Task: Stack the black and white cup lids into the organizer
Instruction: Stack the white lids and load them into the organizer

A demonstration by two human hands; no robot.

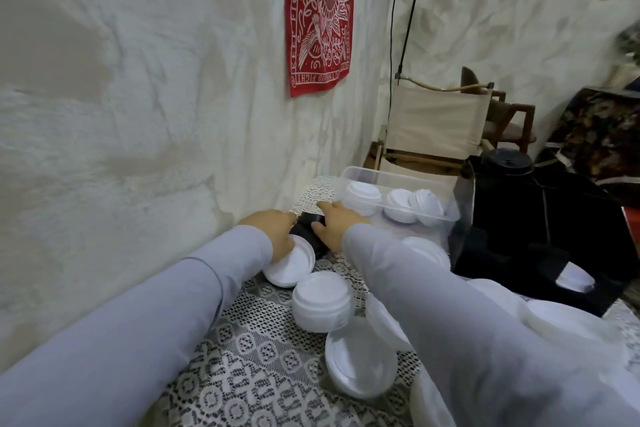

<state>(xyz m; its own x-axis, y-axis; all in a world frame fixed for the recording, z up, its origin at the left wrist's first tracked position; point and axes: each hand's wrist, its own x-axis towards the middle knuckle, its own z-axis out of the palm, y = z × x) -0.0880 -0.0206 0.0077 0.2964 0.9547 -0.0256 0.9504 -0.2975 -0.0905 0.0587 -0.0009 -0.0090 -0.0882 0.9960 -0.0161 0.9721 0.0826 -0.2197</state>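
Note:
Black cup lids (309,225) lie bunched on the lace tablecloth near the wall, and both my hands close on them. My left hand (275,231) grips them from the left, my right hand (335,224) from the right. An upturned white lid (292,267) lies just under my left hand. A stack of white lids (323,300) and more loose white lids (360,362) sit nearer me. The black organizer (540,236) stands to the right, with a black stack on top (507,163) and a white lid showing in its front slot (575,279).
A clear plastic bin (360,175) holding white lids (401,203) stands beyond my right hand, against the organizer. A white wall runs close along the left. A folding chair (436,125) and a lamp pole stand behind the table. The lace tablecloth (249,357) covers the table.

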